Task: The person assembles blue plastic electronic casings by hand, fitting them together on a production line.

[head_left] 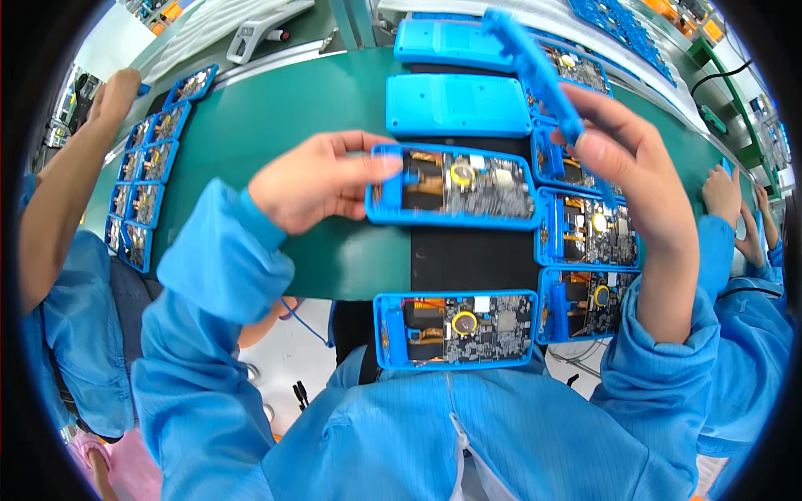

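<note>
My left hand grips the left end of an open blue device housing, thumb on its upper rim. Inside the housing show a circuit board, a yellow-ringed round cell and orange flex ribbons. Up at the right, my right hand pinches a blue plastic cover between thumb and fingers. That cover is tilted nearly edge-on, above the row of housings, and slightly blurred. Another open housing lies nearest my body. Behind the held housing, a blue casing rests with its smooth side up.
Several open housings stand in a column at right. A second smooth blue casing lies at the back. A black mat covers part of the green table. Co-workers' hands are at both sides; more housings line the left.
</note>
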`<state>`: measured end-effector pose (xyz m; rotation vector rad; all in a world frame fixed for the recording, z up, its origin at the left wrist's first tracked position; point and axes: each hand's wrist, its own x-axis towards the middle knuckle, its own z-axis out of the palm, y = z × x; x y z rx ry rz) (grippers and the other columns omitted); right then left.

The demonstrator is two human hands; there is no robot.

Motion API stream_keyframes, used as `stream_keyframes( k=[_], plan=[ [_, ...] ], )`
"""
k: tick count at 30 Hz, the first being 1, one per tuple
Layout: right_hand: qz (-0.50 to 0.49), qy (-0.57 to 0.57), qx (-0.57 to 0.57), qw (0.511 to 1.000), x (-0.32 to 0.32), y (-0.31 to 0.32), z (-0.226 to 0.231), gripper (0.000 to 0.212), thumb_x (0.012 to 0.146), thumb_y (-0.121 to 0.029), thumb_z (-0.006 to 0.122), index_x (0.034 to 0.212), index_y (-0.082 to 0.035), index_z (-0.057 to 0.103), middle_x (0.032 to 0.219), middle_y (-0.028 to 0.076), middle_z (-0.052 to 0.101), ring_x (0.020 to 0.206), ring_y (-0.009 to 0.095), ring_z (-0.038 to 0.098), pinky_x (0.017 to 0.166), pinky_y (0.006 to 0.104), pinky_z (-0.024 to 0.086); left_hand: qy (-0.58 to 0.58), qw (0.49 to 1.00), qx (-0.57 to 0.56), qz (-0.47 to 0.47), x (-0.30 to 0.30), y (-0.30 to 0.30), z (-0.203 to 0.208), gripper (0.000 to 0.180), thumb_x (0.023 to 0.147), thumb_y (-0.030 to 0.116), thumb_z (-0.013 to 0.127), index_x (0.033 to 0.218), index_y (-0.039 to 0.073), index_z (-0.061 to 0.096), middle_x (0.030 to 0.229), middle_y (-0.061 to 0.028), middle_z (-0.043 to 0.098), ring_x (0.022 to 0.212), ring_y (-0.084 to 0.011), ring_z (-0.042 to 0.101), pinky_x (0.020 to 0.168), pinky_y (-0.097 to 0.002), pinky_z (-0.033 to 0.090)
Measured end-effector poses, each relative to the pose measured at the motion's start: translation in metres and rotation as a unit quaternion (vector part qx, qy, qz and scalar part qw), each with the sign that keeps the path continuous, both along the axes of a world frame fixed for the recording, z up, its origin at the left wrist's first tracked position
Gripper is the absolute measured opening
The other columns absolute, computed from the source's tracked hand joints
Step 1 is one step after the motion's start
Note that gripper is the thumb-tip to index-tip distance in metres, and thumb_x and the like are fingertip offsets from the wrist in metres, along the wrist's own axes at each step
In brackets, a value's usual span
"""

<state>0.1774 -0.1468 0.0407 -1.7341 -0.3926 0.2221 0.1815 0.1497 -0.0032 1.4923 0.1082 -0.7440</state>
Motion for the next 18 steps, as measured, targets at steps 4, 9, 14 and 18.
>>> stream_keyframes(
  k=[4, 9, 14, 18],
  plan=[
    [0.009, -0.051, -0.094, 0.994, -0.009, 0.005, -0.002, 0.061, 0.073, -0.026, 0.077, 0.123, 0.000, 0.054, 0.105, 0.010, 0.060, 0.092, 0.016, 0.056, 0.082, 0.0291, 0.046, -0.080, 0.989, 0.116, -0.050, -0.010, -0.006, 0.006, 0.048, 0.082, 0.028, 0.070, 0.117, 0.003, 0.050, 0.086, -0.0055, 0.063, 0.066, -0.0069, 0.057, 0.050, -0.0191, 0.045],
    [0.020, -0.130, -0.160, 0.978, -0.013, 0.007, -0.008, 0.062, 0.071, -0.027, 0.078, 0.120, 0.002, 0.054, 0.108, 0.011, 0.058, 0.096, 0.018, 0.057, 0.083, 0.0296, 0.046, -0.102, 0.980, 0.159, -0.069, -0.011, -0.010, 0.012, 0.046, 0.082, 0.028, 0.070, 0.115, 0.003, 0.051, 0.089, -0.0078, 0.063, 0.068, -0.0081, 0.057, 0.047, -0.0192, 0.043],
    [0.030, -0.174, -0.186, 0.967, -0.011, 0.011, -0.013, 0.063, 0.069, -0.028, 0.079, 0.119, 0.002, 0.054, 0.110, 0.015, 0.057, 0.098, 0.025, 0.058, 0.085, 0.0332, 0.046, -0.129, 0.974, 0.173, -0.069, -0.015, -0.008, 0.010, 0.047, 0.081, 0.028, 0.071, 0.114, 0.002, 0.051, 0.090, -0.0081, 0.062, 0.071, -0.0090, 0.057, 0.045, -0.0195, 0.043],
    [0.056, -0.243, -0.250, 0.936, -0.008, 0.013, -0.019, 0.064, 0.067, -0.028, 0.079, 0.119, -0.001, 0.055, 0.114, 0.017, 0.055, 0.104, 0.032, 0.055, 0.089, 0.0376, 0.044, -0.144, 0.974, 0.163, -0.058, -0.017, -0.009, 0.009, 0.047, 0.081, 0.027, 0.071, 0.113, 0.000, 0.051, 0.091, -0.0079, 0.061, 0.069, -0.0084, 0.057, 0.044, -0.0197, 0.043]
  ],
)
